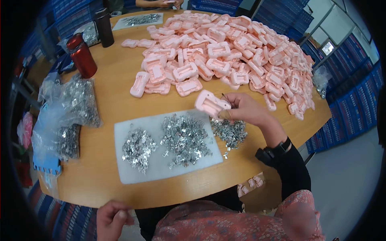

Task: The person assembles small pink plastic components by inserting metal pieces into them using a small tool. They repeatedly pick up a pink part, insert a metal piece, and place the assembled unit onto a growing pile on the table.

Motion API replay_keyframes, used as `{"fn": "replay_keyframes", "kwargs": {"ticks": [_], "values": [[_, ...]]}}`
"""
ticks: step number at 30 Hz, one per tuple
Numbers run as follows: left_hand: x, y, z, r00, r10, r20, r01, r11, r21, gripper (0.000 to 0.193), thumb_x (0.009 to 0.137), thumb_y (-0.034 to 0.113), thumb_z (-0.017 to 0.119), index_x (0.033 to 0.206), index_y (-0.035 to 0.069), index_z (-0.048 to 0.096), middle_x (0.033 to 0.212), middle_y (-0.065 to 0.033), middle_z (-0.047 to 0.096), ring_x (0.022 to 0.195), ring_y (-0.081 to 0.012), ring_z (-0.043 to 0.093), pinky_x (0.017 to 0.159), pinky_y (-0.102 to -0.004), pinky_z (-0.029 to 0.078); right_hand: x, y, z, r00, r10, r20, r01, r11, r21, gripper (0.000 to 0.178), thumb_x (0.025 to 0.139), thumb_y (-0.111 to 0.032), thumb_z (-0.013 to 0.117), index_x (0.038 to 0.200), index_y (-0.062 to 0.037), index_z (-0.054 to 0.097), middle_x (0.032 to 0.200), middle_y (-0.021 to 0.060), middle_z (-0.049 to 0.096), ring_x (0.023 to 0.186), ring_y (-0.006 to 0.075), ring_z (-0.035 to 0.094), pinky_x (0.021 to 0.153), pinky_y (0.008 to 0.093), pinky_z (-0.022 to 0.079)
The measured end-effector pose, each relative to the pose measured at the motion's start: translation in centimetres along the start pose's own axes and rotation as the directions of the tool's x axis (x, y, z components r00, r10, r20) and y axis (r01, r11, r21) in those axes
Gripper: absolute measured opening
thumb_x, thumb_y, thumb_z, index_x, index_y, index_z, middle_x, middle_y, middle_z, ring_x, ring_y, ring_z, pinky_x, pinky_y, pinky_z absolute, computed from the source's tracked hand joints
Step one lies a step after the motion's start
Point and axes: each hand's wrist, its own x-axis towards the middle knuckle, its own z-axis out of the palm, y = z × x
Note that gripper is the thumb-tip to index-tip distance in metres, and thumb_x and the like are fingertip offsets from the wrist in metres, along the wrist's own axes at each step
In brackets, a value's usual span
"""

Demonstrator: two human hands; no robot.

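Note:
My right hand (243, 108) pinches a pale pink plastic casing (208, 105) between thumb and fingers. The casing is tilted, its hollow recessed side showing, and is held above the table. Below that hand lies a pile of small silvery metal pieces (232, 134) on the wood. Two more heaps, a smaller metal pile (138, 148) and a larger metal pile (185, 140), sit on a white mat (169, 172). Just off the table's front edge, my left hand (111, 221) has its fingers curled in with the thumb across; whatever it may hold is hidden.
A large mound of pink casings (241, 52) covers the far right of the wooden table (112, 84). Clear bags of metal parts (80, 100), a red flask (82, 58) and a dark bottle (104, 28) stand left. Across the table, another person's hands (165, 4) show. Blue crates (350, 104) are stacked right.

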Motion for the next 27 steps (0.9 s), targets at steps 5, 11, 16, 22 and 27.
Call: {"fn": "replay_keyframes", "kwargs": {"ticks": [5, 11, 16, 22, 27], "values": [[8.1, 3.6, 8.5, 0.985, 0.168, 0.045, -0.154, 0.962, -0.226, 0.041, 0.101, 0.012, 0.055, 0.139, 0.0, 0.046, 0.113, -0.0085, 0.064, 0.1, -0.0156, 0.062, 0.09, -0.0307, 0.05, -4.1, 0.0, 5.6, 0.989, -0.012, 0.147, 0.003, 0.998, 0.061, 0.028, 0.085, -0.016, 0.076, 0.107, -0.0019, 0.065, 0.088, -0.0023, 0.066, 0.075, 0.0026, 0.058, 0.063, 0.0197, 0.047], [13.0, 3.1, 13.0, 0.968, 0.183, 0.171, -0.12, 0.938, -0.324, 0.038, 0.103, 0.016, 0.052, 0.138, 0.0, 0.048, 0.118, -0.0083, 0.063, 0.098, -0.0135, 0.063, 0.083, -0.0275, 0.056, -7.1, 0.4, 8.8, 0.984, -0.064, 0.165, 0.045, 0.992, 0.115, 0.032, 0.087, -0.013, 0.075, 0.114, -0.0006, 0.063, 0.091, -0.0016, 0.066, 0.079, 0.0031, 0.058, 0.069, 0.0212, 0.048], [13.5, 2.3, 13.4, 0.975, 0.179, 0.133, -0.131, 0.941, -0.311, 0.037, 0.103, 0.018, 0.053, 0.135, 0.0, 0.05, 0.115, -0.0079, 0.065, 0.097, -0.0128, 0.065, 0.085, -0.0275, 0.056, -8.4, 1.9, 8.7, 0.995, -0.061, 0.073, 0.034, 0.945, 0.324, 0.032, 0.095, -0.013, 0.066, 0.123, 0.0021, 0.058, 0.095, 0.0007, 0.065, 0.078, 0.0054, 0.059, 0.071, 0.0222, 0.051], [13.4, 2.1, 13.9, 0.971, 0.194, 0.143, -0.138, 0.935, -0.327, 0.037, 0.103, 0.018, 0.054, 0.135, 0.0, 0.049, 0.114, -0.0079, 0.065, 0.096, -0.0132, 0.066, 0.086, -0.0277, 0.055, -9.1, 2.9, 9.0, 0.998, -0.063, 0.023, 0.054, 0.951, 0.304, 0.029, 0.097, -0.011, 0.063, 0.122, 0.0029, 0.059, 0.093, 0.0014, 0.064, 0.077, 0.0057, 0.06, 0.07, 0.0226, 0.052], [13.3, 1.1, 13.4, 0.965, 0.204, 0.164, -0.139, 0.931, -0.337, 0.038, 0.101, 0.015, 0.055, 0.137, 0.001, 0.049, 0.12, -0.01, 0.064, 0.099, -0.0166, 0.066, 0.088, -0.0316, 0.057, -8.9, 3.1, 9.7, 1.0, -0.031, 0.002, 0.03, 0.961, 0.276, 0.027, 0.096, -0.011, 0.063, 0.119, 0.0029, 0.06, 0.088, -0.0002, 0.062, 0.075, 0.0056, 0.06, 0.069, 0.0225, 0.052]]}}
